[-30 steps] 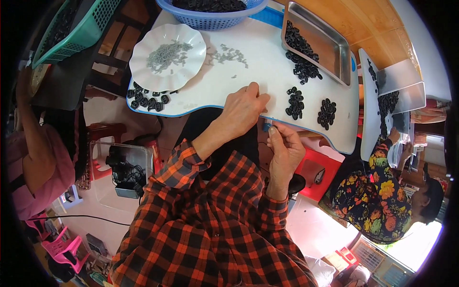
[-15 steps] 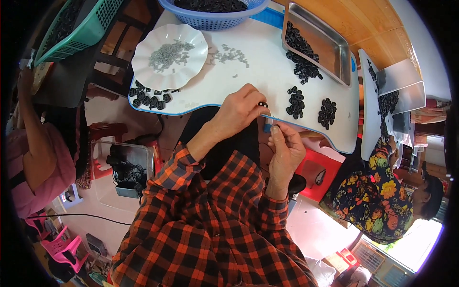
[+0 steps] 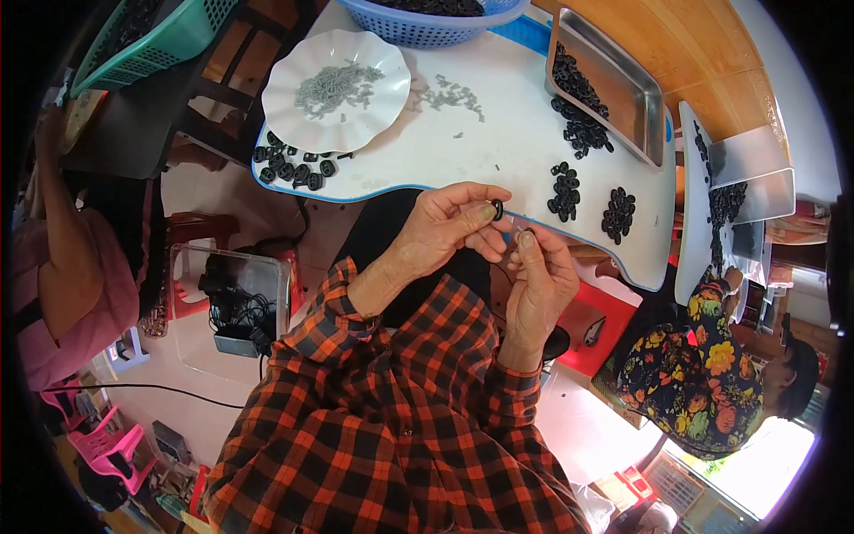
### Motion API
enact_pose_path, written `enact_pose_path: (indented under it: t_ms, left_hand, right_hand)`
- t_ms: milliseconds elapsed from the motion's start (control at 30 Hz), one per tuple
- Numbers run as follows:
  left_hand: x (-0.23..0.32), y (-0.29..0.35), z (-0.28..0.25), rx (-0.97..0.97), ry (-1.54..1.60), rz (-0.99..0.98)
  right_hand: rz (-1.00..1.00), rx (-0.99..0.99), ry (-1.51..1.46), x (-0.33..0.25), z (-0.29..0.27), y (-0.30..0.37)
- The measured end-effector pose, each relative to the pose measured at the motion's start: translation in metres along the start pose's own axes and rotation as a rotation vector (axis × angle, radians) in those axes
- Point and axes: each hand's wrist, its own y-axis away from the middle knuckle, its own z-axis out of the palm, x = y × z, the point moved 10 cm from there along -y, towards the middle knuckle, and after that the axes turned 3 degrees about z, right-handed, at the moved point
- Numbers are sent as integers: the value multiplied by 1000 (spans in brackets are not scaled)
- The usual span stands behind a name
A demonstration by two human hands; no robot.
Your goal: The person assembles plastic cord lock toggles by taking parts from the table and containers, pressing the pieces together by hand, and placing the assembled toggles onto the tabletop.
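My left hand (image 3: 438, 230) is closed at the table's near edge, pinching a small black ring-shaped part (image 3: 497, 209) between thumb and finger. Close beside it, my right hand (image 3: 543, 283) has its thumb and forefinger pressed together; a tiny dark bit shows at the tips, too small to name. The fingertips of both hands are nearly touching. Just past them on the white table (image 3: 507, 125) lie two small heaps of black parts, a nearer heap (image 3: 564, 193) and one farther right (image 3: 618, 215).
A white scalloped plate (image 3: 283, 78) holds small grey pieces; more grey pieces (image 3: 454, 96) are scattered beside it. Black parts (image 3: 294, 169) lie below the plate. A metal tray (image 3: 654, 147) spills black parts. A blue basket (image 3: 427, 34) stands behind. Two other people sit left and right.
My left hand has drawn back from the tabletop toward me, bringing the black part closer to my right fingertips. My right hand stays pinched near the edge. The whole view has shifted slightly.
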Motion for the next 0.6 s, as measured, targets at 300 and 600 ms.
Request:
enact_pose_path:
  t_ms: [300,600]
  left_hand:
    - [7,6,3,-45,-231,60]
    - [4,6,2,-30,-173,31]
  right_hand:
    - [-17,-29,-4,0,6,1]
    - [-15,-10,13,-2,6,3]
